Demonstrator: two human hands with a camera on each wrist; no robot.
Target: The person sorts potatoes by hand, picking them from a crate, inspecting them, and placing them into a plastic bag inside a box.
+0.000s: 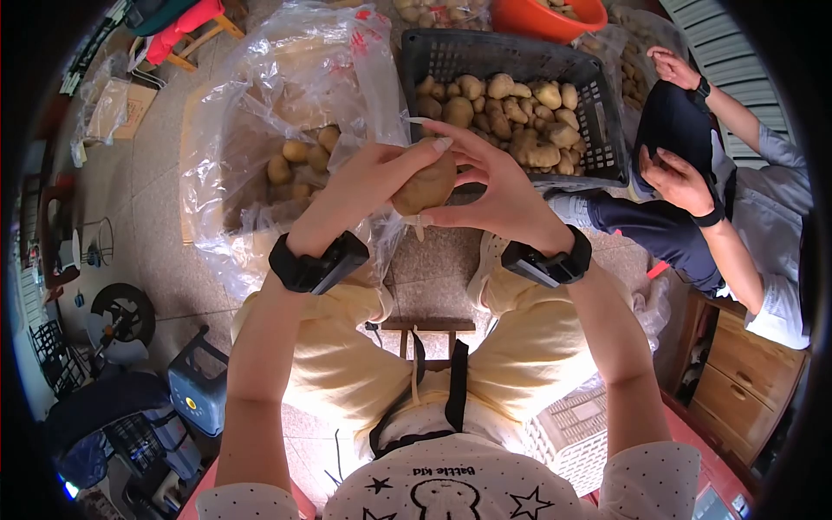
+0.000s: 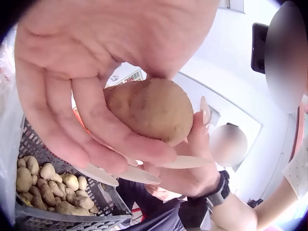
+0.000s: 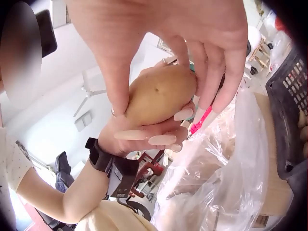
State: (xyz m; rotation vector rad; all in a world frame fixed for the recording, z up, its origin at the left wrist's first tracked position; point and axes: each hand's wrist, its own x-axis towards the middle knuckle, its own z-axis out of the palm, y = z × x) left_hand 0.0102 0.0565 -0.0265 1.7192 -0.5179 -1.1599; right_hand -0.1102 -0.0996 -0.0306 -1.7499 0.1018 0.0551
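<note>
One potato (image 1: 425, 186) is held between both hands above the gap between a plastic-lined box and a black crate. My left hand (image 1: 381, 178) curls its fingers round it, the thumb lying on top; the left wrist view shows the potato (image 2: 156, 110) against the fingers of the left hand (image 2: 96, 96). My right hand (image 1: 498, 186) pinches the same potato from the other side, its thumb at the lower edge. In the right wrist view the potato (image 3: 161, 94) sits between the thumb and fingers of the right hand (image 3: 173, 43).
The black crate (image 1: 516, 48) with many potatoes stands front right; the plastic-lined box (image 1: 251, 113), holding several potatoes, is front left. An orange basin (image 1: 555, 22) is behind the crate. Another person (image 1: 737, 199) sits at the right. A blue stool (image 1: 195, 386) stands at lower left.
</note>
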